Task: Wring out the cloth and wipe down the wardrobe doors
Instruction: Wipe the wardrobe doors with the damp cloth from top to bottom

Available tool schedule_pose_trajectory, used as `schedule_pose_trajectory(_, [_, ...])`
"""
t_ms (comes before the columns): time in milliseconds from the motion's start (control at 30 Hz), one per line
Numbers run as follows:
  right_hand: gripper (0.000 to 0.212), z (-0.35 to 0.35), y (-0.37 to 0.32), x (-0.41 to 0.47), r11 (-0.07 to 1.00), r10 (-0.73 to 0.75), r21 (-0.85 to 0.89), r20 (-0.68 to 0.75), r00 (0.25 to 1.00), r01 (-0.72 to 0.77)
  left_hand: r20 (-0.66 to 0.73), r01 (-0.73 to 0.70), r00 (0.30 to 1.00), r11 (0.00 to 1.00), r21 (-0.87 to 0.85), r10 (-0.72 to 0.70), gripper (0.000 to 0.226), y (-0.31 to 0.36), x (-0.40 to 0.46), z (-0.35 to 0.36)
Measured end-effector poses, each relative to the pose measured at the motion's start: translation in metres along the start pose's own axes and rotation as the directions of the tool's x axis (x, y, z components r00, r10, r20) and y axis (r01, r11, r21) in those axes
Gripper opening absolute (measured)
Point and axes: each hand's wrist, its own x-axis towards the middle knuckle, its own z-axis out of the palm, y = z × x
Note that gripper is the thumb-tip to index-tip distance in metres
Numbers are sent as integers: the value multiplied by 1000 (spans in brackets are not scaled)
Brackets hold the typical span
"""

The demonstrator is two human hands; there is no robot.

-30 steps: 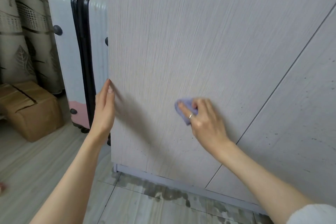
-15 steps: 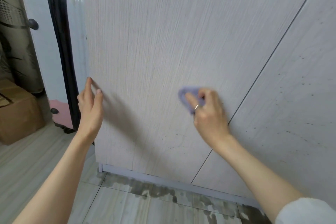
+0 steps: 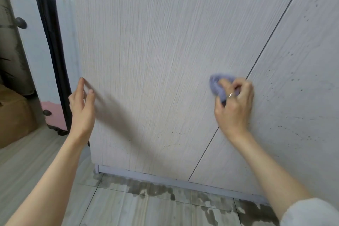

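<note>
Head view: nearest, at the bottom edge, lies a pale tiled floor (image 3: 128,211) with dark wet patches along the foot of the wardrobe. Two bare forearms reach up from the lower corners; a white sleeve (image 3: 311,213) shows at the lower right. The left hand (image 3: 82,108) is released, fingers straight, their tips at the left edge of the left door (image 3: 146,51), low down. The right hand (image 3: 233,102) is curled round a small bunched purple cloth (image 3: 217,85), grasping it and pressing it against the left door close to that door's right edge, just beside the dark seam that parts it from the right door (image 3: 297,79). A ring shows on one finger. Both doors are pale woodgrain; dark specks dot the right door and the lower part of the left one. A grey plinth (image 3: 165,178) runs under the doors. Farther back, left of the wardrobe, a white suitcase (image 3: 27,33) with a black band and pink lower corner stands upright, a brown box (image 3: 14,119) on the floor beside it, at the left edge.
</note>
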Motion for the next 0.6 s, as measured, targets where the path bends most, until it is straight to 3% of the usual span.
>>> schedule_pose_trajectory(67, [43, 2, 2, -57, 992, -114, -30, 177, 978, 121, 8, -3, 1000, 1000, 8, 3, 48, 0, -1, 0])
schedule_pose_trajectory(133, [57, 1, 5, -105, 945, -276, -56, 398, 875, 323, 9, -4, 1000, 1000, 16, 4, 49, 0, -2, -1])
schedule_pose_trajectory(200, [62, 0, 8, -121, 917, -324, -35, 516, 793, 397, 8, -2, 1000, 1000, 18, 2, 49, 0, -3, 0])
schedule_pose_trajectory(233, [60, 0, 9, -117, 921, -322, -24, 514, 795, 389, 4, -2, 1000, 1000, 24, 2, 49, 1, -4, 0])
schedule_pose_trajectory(300, [50, 0, 5, -96, 955, -266, -13, 407, 874, 296, -16, -8, 1000, 999, 36, 9, 48, 2, -5, 1])
schedule_pose_trajectory(367, [44, 4, -1, -72, 994, -107, 10, 235, 966, 107, -49, -17, 999, 999, 46, 20, 47, 2, -7, 2])
schedule_pose_trajectory(433, [46, 11, -10, -63, 997, 50, 54, 129, 990, -58, -83, -21, 996, 998, 63, 26, 47, -2, -10, 4])
schedule_pose_trajectory(500, [43, 19, -19, -80, 993, 93, 53, 143, 985, -101, -96, -14, 995, 997, 81, 22, 46, -7, -13, 6])
schedule_pose_trajectory(600, [38, 21, -24, -146, 999, -38, -15, 304, 952, 45, -92, 12, 996, 995, 99, -2, 46, -19, -14, 5])
